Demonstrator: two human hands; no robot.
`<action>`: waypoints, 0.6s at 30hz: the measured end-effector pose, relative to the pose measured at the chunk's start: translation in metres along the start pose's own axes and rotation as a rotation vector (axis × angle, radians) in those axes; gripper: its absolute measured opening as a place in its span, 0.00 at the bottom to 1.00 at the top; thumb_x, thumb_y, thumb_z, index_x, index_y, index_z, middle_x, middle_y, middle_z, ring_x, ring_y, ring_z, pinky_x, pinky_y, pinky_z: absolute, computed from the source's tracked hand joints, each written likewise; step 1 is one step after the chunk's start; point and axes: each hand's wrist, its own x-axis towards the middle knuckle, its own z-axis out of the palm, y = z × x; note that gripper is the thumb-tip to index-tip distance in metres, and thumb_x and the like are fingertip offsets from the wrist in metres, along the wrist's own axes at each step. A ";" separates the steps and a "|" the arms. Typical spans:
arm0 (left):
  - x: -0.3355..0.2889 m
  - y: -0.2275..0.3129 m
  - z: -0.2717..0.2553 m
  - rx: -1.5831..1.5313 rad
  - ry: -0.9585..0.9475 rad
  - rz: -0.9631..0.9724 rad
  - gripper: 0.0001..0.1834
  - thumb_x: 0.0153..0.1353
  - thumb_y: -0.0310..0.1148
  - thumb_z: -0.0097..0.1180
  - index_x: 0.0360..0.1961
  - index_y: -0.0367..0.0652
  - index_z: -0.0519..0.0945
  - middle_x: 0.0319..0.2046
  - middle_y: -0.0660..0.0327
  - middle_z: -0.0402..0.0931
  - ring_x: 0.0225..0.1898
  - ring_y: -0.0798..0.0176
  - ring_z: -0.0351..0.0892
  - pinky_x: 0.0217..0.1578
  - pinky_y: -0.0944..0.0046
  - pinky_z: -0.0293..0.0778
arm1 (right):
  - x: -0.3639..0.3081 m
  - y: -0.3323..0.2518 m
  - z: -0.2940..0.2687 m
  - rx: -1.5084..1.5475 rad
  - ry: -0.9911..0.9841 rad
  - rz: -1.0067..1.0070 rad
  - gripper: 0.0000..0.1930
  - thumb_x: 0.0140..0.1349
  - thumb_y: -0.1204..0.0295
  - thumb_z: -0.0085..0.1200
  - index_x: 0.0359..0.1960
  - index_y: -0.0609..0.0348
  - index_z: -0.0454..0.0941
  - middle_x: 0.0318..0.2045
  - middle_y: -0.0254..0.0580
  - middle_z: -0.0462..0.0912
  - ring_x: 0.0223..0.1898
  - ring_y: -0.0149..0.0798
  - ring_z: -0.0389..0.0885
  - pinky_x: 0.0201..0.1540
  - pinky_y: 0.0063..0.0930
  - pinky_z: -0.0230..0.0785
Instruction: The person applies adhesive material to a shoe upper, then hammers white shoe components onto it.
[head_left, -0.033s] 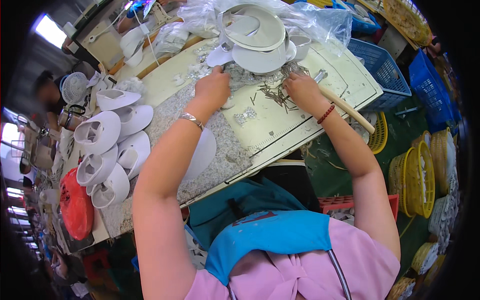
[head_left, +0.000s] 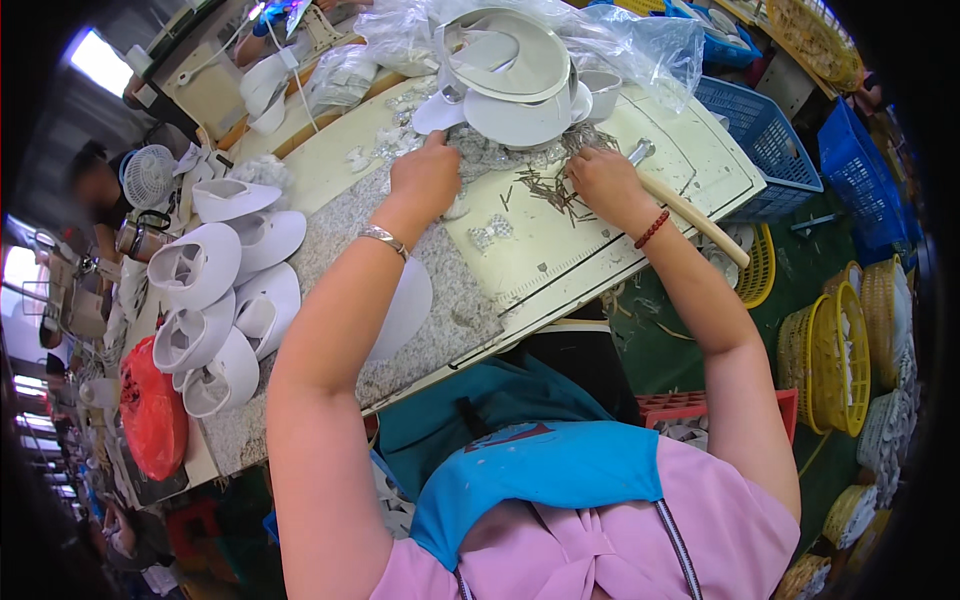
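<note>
My left hand [head_left: 425,182] is closed, with its fingertips at a white tab-shaped piece [head_left: 438,114] by the stack of white visor caps [head_left: 518,118]. What lies between those fingers is hidden. Over at the right, my right hand [head_left: 608,184] has its fingers curled down into thin dark metal pins [head_left: 548,192]; I cannot make out what it grips. A hammer [head_left: 695,218] with a wooden handle lies just right of that hand, its metal head toward the far side. Another white visor [head_left: 402,310] is partly covered by my left forearm.
Several white visor caps [head_left: 195,265] are piled on the left of the table beside a red plastic bag [head_left: 153,410]. Clear plastic bags [head_left: 650,45] lie at the far edge. Blue crates [head_left: 760,150] and yellow baskets [head_left: 850,360] stand to the right. A small fan [head_left: 150,175] is far left.
</note>
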 end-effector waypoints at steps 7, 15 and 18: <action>-0.015 0.008 -0.022 -0.120 0.101 0.011 0.10 0.56 0.34 0.55 0.34 0.41 0.83 0.44 0.53 0.75 0.41 0.47 0.81 0.40 0.48 0.75 | -0.007 -0.004 0.002 0.107 0.197 0.029 0.05 0.57 0.73 0.52 0.32 0.58 0.79 0.31 0.42 0.79 0.36 0.46 0.81 0.41 0.40 0.72; -0.066 0.027 -0.068 -1.268 -0.090 -0.360 0.18 0.62 0.29 0.53 0.54 0.36 0.78 0.33 0.60 0.78 0.25 0.73 0.73 0.22 0.70 0.69 | -0.003 -0.007 0.003 0.018 0.113 0.016 0.09 0.65 0.70 0.48 0.29 0.58 0.77 0.28 0.43 0.79 0.32 0.47 0.82 0.34 0.40 0.74; -0.094 0.033 -0.064 -1.739 -0.089 -0.339 0.19 0.63 0.28 0.52 0.55 0.35 0.77 0.33 0.59 0.79 0.25 0.72 0.74 0.22 0.72 0.70 | -0.005 -0.010 -0.001 0.137 0.186 0.131 0.09 0.66 0.69 0.48 0.29 0.58 0.76 0.28 0.44 0.79 0.30 0.49 0.82 0.33 0.42 0.74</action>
